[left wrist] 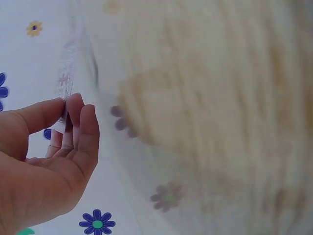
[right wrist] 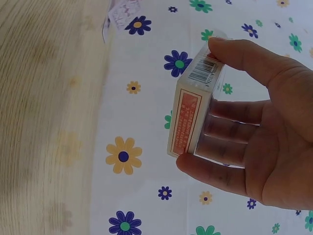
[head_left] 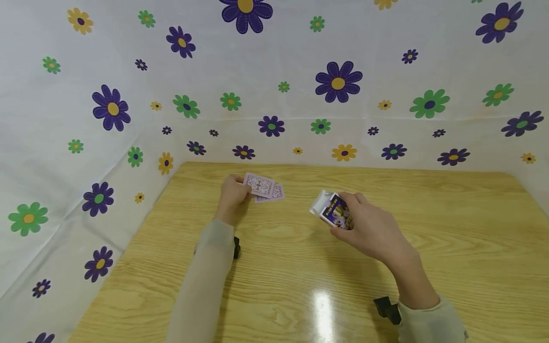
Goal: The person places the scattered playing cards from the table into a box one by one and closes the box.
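Note:
At the table's far left, my left hand [head_left: 233, 193] pinches a playing card [head_left: 259, 185] with a pink-bordered, patterned back. A second playing card [head_left: 275, 192] shows from under it, turned at a slight angle. In the left wrist view, the cards [left wrist: 67, 73] appear almost edge-on between thumb and fingers. My right hand [head_left: 375, 231] grips a purple card box [head_left: 338, 212] by its sides, above the table and to the right of the cards. The box's white end flap [head_left: 319, 202] stands open, facing left. A barcode and red label mark the box [right wrist: 188, 120] in the right wrist view.
Both hands are over a wood-grain table [head_left: 274, 271]. A white cloth [head_left: 274, 57] printed with flowers hangs along its back and left sides. Dark wrist straps [head_left: 387, 309] show at the sleeves.

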Demonstrator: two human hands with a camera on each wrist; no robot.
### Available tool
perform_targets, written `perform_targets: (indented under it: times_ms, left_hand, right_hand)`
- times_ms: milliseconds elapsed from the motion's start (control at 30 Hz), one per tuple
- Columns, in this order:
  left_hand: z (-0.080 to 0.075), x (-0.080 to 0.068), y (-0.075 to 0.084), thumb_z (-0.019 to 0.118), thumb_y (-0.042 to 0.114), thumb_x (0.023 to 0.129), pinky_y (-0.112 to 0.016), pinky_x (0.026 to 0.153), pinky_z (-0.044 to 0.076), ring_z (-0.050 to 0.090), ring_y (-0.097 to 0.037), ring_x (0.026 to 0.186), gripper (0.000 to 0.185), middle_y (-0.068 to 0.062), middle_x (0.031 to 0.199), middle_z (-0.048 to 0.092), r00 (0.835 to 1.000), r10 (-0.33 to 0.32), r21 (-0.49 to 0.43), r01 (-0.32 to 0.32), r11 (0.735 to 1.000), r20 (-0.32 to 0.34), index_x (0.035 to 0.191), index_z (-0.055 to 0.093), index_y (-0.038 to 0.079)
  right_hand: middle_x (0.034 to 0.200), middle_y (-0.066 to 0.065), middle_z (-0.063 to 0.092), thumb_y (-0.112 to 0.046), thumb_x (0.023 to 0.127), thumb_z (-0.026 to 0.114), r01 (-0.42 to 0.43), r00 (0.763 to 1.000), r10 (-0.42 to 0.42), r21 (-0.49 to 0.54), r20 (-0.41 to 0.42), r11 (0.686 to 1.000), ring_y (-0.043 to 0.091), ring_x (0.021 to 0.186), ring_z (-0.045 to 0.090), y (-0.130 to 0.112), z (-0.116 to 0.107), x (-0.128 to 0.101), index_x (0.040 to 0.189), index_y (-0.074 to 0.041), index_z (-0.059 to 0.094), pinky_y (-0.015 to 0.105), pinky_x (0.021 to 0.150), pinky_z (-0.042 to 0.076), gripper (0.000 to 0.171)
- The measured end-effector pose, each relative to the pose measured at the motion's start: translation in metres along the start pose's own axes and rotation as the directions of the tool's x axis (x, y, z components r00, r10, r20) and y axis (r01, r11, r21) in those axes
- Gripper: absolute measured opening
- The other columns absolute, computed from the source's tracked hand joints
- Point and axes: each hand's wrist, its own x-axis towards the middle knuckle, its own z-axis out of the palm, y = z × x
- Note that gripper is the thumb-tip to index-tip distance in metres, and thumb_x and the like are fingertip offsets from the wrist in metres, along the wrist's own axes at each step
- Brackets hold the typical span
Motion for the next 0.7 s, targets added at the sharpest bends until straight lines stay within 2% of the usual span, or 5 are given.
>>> perform_targets:
  times_ms: [200,367,500,633,700]
  left_hand:
    - [-0.006,-0.009,0.012,0.056,0.001,0.093,-0.033,0.078,0.058,0.063,-0.021,0.079,0.037,-0.019,0.104,0.060,1.000,-0.025,-0.116,0.024,0.993,-0.006,0.128,0.048,-0.006]
    - [-0.006,-0.025,0.025,0.058,0.005,0.094,-0.045,0.088,0.057,0.067,-0.031,0.087,0.035,-0.021,0.106,0.064,0.999,0.027,-0.179,-0.031,0.983,-0.028,0.127,0.050,-0.005]
    - [-0.001,-0.042,0.036,0.059,0.005,0.093,-0.043,0.085,0.058,0.068,-0.034,0.089,0.033,-0.021,0.104,0.066,0.994,0.097,-0.241,-0.105,0.965,-0.043,0.124,0.052,-0.005]
    - [0.003,-0.062,0.050,0.060,0.003,0.093,-0.030,0.074,0.059,0.067,-0.025,0.079,0.030,-0.024,0.101,0.065,0.984,0.171,-0.296,-0.178,0.938,-0.049,0.121,0.053,-0.007]
    - [0.004,-0.071,0.056,0.060,0.002,0.093,-0.029,0.073,0.060,0.066,-0.021,0.076,0.030,-0.026,0.102,0.065,0.979,0.202,-0.314,-0.203,0.927,-0.035,0.121,0.053,-0.007]
  right_hand:
    - [0.117,0.016,0.061,-0.033,0.085,0.078,0.012,1.000,-0.012,-0.004,0.013,1.000,0.019,0.080,0.059,0.000,0.002,0.000,0.140,-0.002,0.047,0.030,0.058,0.049,0.070]
    - [0.125,0.017,0.060,-0.034,0.086,0.077,0.028,0.999,-0.027,-0.011,0.031,1.000,0.023,0.090,0.059,0.002,0.004,0.000,0.141,-0.001,0.047,0.032,0.062,0.050,0.071]
    - [0.127,0.019,0.060,-0.032,0.084,0.078,0.033,0.999,-0.032,-0.019,0.023,0.999,0.025,0.094,0.058,0.003,0.005,0.001,0.140,-0.001,0.048,0.036,0.067,0.052,0.071]
    - [0.123,0.019,0.060,-0.026,0.081,0.080,0.027,1.000,-0.027,-0.019,0.008,0.999,0.025,0.093,0.058,0.003,0.005,0.002,0.139,0.000,0.049,0.039,0.069,0.054,0.071]
    - [0.123,0.020,0.059,-0.024,0.080,0.080,0.020,1.000,-0.020,-0.022,0.002,1.000,0.026,0.093,0.059,0.004,0.005,0.003,0.139,0.000,0.049,0.040,0.071,0.054,0.071]
